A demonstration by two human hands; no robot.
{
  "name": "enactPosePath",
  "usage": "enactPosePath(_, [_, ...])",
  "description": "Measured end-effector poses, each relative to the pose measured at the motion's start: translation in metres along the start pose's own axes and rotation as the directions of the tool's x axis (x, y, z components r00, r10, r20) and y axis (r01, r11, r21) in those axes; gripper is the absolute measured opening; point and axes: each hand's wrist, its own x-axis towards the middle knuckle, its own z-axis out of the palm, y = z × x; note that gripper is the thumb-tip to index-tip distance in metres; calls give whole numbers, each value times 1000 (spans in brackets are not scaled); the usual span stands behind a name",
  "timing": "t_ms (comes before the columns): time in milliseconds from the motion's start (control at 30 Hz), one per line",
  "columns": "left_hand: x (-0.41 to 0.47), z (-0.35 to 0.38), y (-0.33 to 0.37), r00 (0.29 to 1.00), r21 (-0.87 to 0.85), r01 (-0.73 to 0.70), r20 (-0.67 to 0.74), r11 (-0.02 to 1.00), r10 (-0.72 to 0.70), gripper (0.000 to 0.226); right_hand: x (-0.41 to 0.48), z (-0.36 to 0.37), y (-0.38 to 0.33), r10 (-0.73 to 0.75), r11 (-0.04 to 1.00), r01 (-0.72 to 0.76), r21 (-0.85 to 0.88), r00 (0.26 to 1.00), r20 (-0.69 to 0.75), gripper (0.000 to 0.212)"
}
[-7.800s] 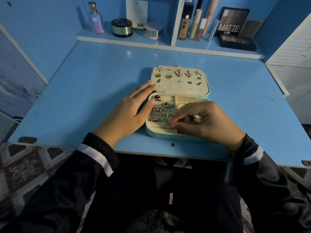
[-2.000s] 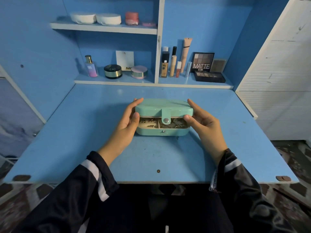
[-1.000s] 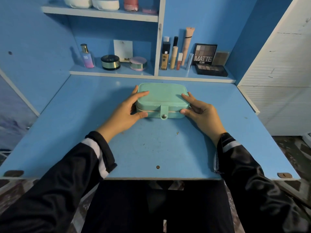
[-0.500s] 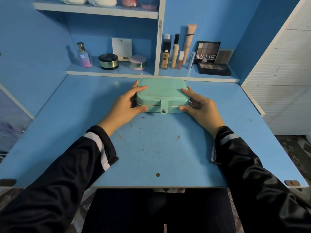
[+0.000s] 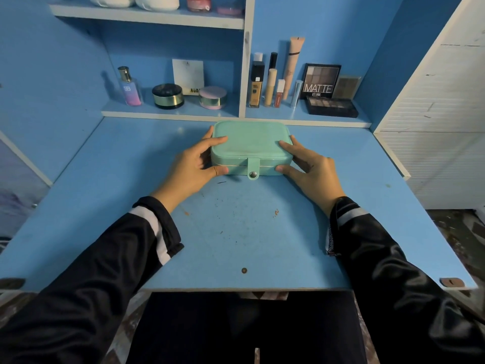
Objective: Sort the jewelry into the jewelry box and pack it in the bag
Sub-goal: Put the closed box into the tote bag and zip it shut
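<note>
**A:** Where's our box (image 5: 249,143)?

**B:** It's closed and lying flat on the bench (image 5: 236,232), toward the back, just in front of the shelf (image 5: 301,119). Our left hand (image 5: 191,166) grips its left front corner and our right hand (image 5: 312,169) grips the right one. Both thumbs press the front wall, and the fingers (image 5: 215,141) curl over the lid's edge.

**A:** How do we expect it to handle?

**B:** It's small with stiff walls, so we judge it light and firm under a squeeze. The skin looks like matte mint faux leather, faintly scuffed, with rounded corners. We doubt it's slippery.

**A:** And the closure?

**B:** A tab (image 5: 253,168) folds down over the front seam and ends in a metal snap. It looks fastened, but we can't be sure. We'd lift by the two sides, keep the box level and stay off the tab. Jewelry inside could rattle or tangle if we tip it.

**A:** The bag?

**B:** We can't see one.
</note>
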Motion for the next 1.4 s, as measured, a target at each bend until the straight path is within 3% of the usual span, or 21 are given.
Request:
enactPosePath(100, [-2,0,5,1000,-12,13,18,1000,-13,59,-2,1,0,-72,986,69,-151,997,-19,55])
enactPosePath(200, [-1,1,5,998,98,37,-48,994,-33,39,0,6,-3,-153,966,142,-218,988,-34,50])
enactPosePath(300, [0,4,8,995,27,44,-88,999,-41,30,3,17,-5,-244,937,226,-267,969,-33,38])
enactPosePath(433, [-1,4,13,996,38,59,-76,998,-56,30,9,30,-8,-334,871,323,-371,942,37,37])
enactPosePath(800, [0,2,13,994,44,94,-61,995,-92,41,10,41,-11,-380,809,359,-466,924,53,50])
enactPosePath(1400, [-2,2,17,995,32,91,-53,995,-90,45,13,45,-13,-398,760,357,-543,916,46,52])
